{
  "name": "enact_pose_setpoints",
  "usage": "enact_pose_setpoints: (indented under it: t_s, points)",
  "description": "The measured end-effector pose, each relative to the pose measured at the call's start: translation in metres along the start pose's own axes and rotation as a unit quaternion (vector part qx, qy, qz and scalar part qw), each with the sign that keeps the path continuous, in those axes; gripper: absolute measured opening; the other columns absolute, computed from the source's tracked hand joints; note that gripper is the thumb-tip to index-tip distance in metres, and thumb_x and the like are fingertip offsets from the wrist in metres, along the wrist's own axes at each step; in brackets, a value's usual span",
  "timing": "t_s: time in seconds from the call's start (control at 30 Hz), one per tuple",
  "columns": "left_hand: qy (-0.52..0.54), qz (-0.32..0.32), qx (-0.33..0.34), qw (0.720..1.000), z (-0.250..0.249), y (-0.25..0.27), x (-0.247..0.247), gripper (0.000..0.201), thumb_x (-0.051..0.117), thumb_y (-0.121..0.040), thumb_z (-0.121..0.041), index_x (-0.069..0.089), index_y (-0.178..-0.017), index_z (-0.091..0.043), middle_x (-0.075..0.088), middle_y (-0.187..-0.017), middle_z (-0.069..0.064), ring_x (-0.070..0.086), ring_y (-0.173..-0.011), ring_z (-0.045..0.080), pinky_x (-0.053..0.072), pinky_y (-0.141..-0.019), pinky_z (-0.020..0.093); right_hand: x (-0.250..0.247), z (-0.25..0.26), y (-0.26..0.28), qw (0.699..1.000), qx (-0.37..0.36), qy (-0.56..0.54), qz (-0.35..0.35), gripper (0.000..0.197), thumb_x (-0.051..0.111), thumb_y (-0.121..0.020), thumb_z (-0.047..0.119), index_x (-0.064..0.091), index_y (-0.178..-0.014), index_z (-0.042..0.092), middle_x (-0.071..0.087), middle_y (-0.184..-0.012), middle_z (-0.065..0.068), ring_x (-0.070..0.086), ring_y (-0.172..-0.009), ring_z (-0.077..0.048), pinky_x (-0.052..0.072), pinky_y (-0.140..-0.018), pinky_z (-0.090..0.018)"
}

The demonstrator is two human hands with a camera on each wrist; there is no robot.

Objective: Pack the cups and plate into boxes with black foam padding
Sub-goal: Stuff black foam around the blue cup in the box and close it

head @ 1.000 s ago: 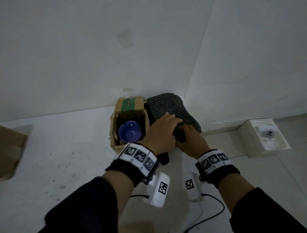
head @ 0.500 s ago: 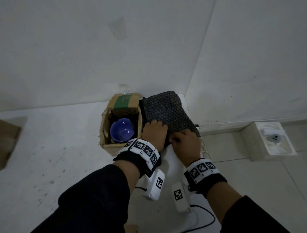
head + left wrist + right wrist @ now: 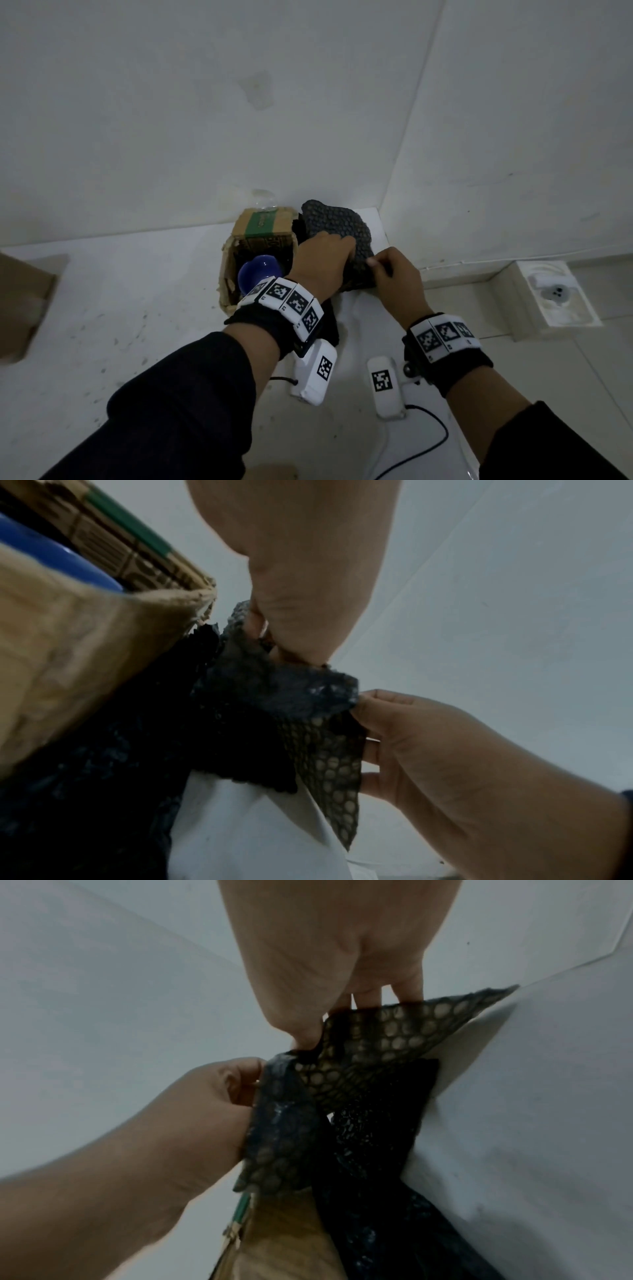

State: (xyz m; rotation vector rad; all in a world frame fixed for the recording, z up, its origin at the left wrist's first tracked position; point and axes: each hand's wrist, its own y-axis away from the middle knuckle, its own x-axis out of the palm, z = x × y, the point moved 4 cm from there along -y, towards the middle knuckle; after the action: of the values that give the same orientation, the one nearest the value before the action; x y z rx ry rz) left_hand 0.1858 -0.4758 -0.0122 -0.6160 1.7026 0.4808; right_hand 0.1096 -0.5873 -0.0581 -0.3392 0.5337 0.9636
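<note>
A small cardboard box (image 3: 228,270) with green tape stands near the room's corner, and a blue cup (image 3: 257,274) sits inside it. Right of the box lies a pile of black bubbled foam padding (image 3: 337,224). My left hand (image 3: 323,262) grips the near edge of a foam sheet (image 3: 284,693), fingers curled over it. My right hand (image 3: 394,274) pinches the same sheet's right corner (image 3: 387,1034) between thumb and fingers. The sheet is lifted and folded between both hands above darker foam (image 3: 222,739). No plate is in view.
Two white walls meet just behind the foam. A white raised surface (image 3: 102,325) carries the box. A brown cardboard box (image 3: 20,305) sits at the far left. A white floor socket unit (image 3: 555,291) lies at the right. Black cables (image 3: 431,442) trail near my wrists.
Both hands have shifted on the foam pile and now pinch one sheet's edge, lifting and folding it. The box and cup have stayed in place.
</note>
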Motion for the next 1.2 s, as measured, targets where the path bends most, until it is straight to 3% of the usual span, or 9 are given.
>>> enact_pose_setpoints:
  t_s: [0.13,0.3,0.43,0.6,0.7,0.8,0.9,1.07,1.2]
  points:
    - [0.069,-0.093,0.020,0.993,0.006,0.006,-0.021,0.020,0.047,-0.081,-0.010,0.060,-0.096,-0.014,0.062,-0.095,0.006,0.054,-0.093,0.027,0.034,-0.066,0.031,-0.012,0.022,0.000,0.995,0.001,-0.098,-0.002,0.027,0.051,-0.094,0.035,0.046,-0.081,0.011,0.047,-0.069,0.005,0.045,-0.063,-0.008,0.037,-0.064,-0.028]
    - [0.164,-0.182,0.047,0.968,0.011,0.009,-0.057,0.017,0.051,-0.074,-0.010,0.064,-0.083,-0.016,0.064,-0.082,0.003,0.057,-0.078,0.023,0.048,-0.065,0.040,-0.029,0.062,0.004,0.990,-0.082,-0.100,0.047,0.050,0.063,-0.065,0.062,0.050,-0.099,0.029,0.062,-0.094,0.009,0.060,-0.090,-0.007,0.049,-0.076,-0.023]
    - [0.183,-0.233,0.063,0.953,0.014,0.011,-0.091,0.017,0.055,-0.075,-0.015,0.068,-0.085,-0.021,0.065,-0.083,-0.003,0.057,-0.081,0.019,0.048,-0.068,0.038,-0.036,0.092,0.001,0.986,-0.157,-0.038,0.035,0.043,0.076,-0.071,0.035,0.052,-0.105,0.022,0.062,-0.099,0.006,0.060,-0.090,-0.011,0.048,-0.076,-0.026]
    - [0.140,-0.274,0.080,0.948,0.023,0.020,-0.128,0.019,0.066,-0.075,-0.034,0.071,-0.092,-0.027,0.063,-0.083,-0.005,0.053,-0.083,0.020,0.039,-0.072,0.033,-0.053,0.126,-0.008,0.980,-0.190,-0.053,-0.035,0.025,0.058,-0.080,-0.005,0.058,-0.088,0.018,0.058,-0.074,0.013,0.053,-0.066,0.003,0.041,-0.060,-0.012]
    - [0.116,-0.260,0.075,0.956,0.042,0.025,-0.140,0.037,0.069,-0.068,-0.048,0.067,-0.097,-0.025,0.063,-0.094,-0.007,0.057,-0.094,0.020,0.041,-0.080,0.038,-0.065,0.153,-0.008,0.970,-0.203,-0.133,-0.029,0.020,0.050,-0.085,-0.010,0.059,-0.089,0.008,0.058,-0.074,-0.001,0.049,-0.063,0.002,0.041,-0.059,-0.009]
    - [0.155,-0.251,0.055,0.954,0.066,0.037,-0.150,0.028,0.073,-0.069,-0.035,0.060,-0.091,-0.024,0.061,-0.081,-0.015,0.064,-0.081,0.019,0.048,-0.073,0.031,-0.072,0.172,-0.009,0.962,-0.216,-0.165,-0.020,0.018,0.048,-0.089,-0.008,0.059,-0.094,0.005,0.058,-0.078,-0.005,0.049,-0.063,-0.003,0.040,-0.057,-0.006]
    - [0.221,-0.230,0.004,0.948,0.090,0.050,-0.157,0.032,0.076,-0.073,-0.025,0.046,-0.085,-0.026,0.063,-0.071,-0.010,0.060,-0.067,0.015,0.041,-0.055,0.022,-0.071,0.177,-0.014,0.961,-0.226,-0.157,-0.016,0.020,0.048,-0.089,-0.008,0.058,-0.099,0.005,0.057,-0.084,0.007,0.052,-0.075,0.011,0.042,-0.070,-0.005]
    - [0.320,-0.206,-0.032,0.924,0.123,0.070,-0.155,0.026,0.074,-0.071,-0.004,0.057,-0.067,-0.023,0.065,-0.072,-0.001,0.062,-0.070,0.016,0.052,-0.066,0.036,-0.043,0.172,-0.018,0.963,-0.253,-0.090,0.035,0.031,0.048,-0.076,-0.019,0.060,-0.082,0.009,0.061,-0.082,0.004,0.056,-0.079,0.004,0.046,-0.075,-0.018]
    - [0.342,-0.167,-0.083,0.921,0.141,0.087,-0.129,0.039,0.055,-0.074,0.018,0.070,-0.073,-0.019,0.069,-0.079,0.006,0.065,-0.076,0.012,0.056,-0.071,0.033,-0.009,0.168,-0.012,0.964,-0.265,0.009,0.030,0.042,0.034,-0.065,-0.010,0.070,-0.079,0.007,0.068,-0.085,-0.013,0.063,-0.081,-0.025,0.053,-0.075,-0.036]
